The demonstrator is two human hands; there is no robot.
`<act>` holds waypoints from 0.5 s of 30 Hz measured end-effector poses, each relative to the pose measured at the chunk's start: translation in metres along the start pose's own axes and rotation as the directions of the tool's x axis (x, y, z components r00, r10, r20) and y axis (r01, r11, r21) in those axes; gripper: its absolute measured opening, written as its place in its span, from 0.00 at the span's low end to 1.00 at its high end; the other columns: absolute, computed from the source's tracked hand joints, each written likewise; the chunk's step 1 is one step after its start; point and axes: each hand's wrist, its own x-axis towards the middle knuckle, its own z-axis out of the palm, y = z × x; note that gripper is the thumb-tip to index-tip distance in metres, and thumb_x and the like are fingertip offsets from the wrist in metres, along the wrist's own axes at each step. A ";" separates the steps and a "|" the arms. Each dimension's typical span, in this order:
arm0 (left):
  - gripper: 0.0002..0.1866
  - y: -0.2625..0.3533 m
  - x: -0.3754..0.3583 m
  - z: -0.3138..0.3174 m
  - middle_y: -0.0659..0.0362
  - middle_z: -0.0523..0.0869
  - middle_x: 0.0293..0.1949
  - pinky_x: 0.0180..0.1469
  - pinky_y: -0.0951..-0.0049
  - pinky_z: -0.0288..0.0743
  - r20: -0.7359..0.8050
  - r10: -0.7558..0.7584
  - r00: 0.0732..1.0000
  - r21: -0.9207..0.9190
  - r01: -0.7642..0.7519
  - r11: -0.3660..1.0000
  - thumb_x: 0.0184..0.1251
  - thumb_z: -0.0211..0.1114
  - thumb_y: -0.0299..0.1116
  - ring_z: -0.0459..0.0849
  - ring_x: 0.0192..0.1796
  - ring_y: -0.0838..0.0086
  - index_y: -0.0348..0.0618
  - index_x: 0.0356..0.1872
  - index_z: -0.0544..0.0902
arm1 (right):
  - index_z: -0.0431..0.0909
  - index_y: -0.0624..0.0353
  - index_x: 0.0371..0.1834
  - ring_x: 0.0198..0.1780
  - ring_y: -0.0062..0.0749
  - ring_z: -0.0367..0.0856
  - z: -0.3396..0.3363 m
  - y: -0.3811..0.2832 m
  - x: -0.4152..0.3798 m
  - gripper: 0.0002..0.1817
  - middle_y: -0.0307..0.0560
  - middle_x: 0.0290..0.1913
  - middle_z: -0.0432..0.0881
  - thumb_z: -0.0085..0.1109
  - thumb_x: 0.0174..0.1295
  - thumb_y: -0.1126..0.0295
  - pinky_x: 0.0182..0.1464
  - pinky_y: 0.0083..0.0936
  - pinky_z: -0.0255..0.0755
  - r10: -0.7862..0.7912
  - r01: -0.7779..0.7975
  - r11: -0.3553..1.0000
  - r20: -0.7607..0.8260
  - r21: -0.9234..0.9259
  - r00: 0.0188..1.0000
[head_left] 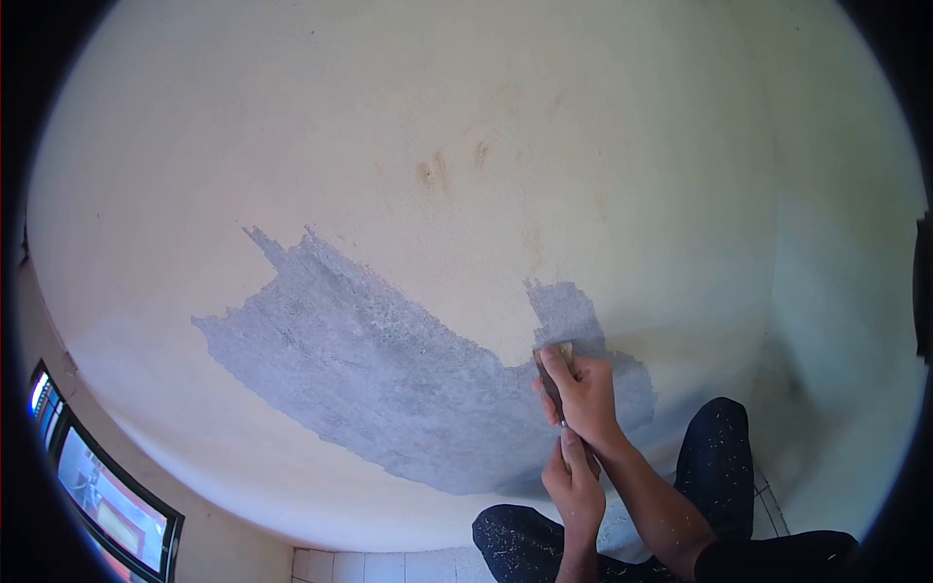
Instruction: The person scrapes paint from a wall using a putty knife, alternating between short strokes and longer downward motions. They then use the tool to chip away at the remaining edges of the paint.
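A flat scraper (551, 388) is held upright against the wall, its blade end at the edge of a grey bare patch (389, 389) where the cream paint is gone. My right hand (583, 394) is closed round the upper part of the scraper, with the thumb near the blade. Just below it, my left hand (575, 481) is closed round the lower end, the handle mostly hidden by the fingers. The two hands are close together, near the right part of the grey patch.
Cream painted wall (389, 78) surrounds the patch, with brown smudges above it. A wall corner runs down at the right. My knees in dark, flecked trousers (714, 457) are below the hands. White floor tiles (384, 566) and a dark-framed window (112, 496) show lower down.
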 end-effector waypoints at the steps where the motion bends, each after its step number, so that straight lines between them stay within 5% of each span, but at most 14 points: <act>1: 0.24 -0.001 -0.002 0.000 0.71 0.68 0.20 0.23 0.77 0.51 0.003 0.001 1.000 -0.003 -0.001 1.000 0.92 0.48 0.44 0.61 0.21 0.89 0.40 0.32 0.77 | 0.82 0.66 0.25 0.12 0.21 0.71 -0.004 0.008 -0.003 0.28 0.41 0.14 0.76 0.61 0.80 0.53 0.15 0.23 0.63 -0.003 0.003 1.000 0.000 0.001 1.000; 15: 0.24 -0.002 0.008 -0.002 0.72 0.69 0.21 0.24 0.77 0.51 0.019 0.053 0.998 -0.015 -0.053 0.998 0.92 0.48 0.43 0.61 0.22 0.89 0.40 0.32 0.76 | 0.82 0.65 0.25 0.12 0.22 0.72 0.004 -0.001 0.000 0.28 0.41 0.14 0.77 0.61 0.80 0.53 0.15 0.23 0.62 0.011 -0.010 1.000 0.029 -0.010 1.000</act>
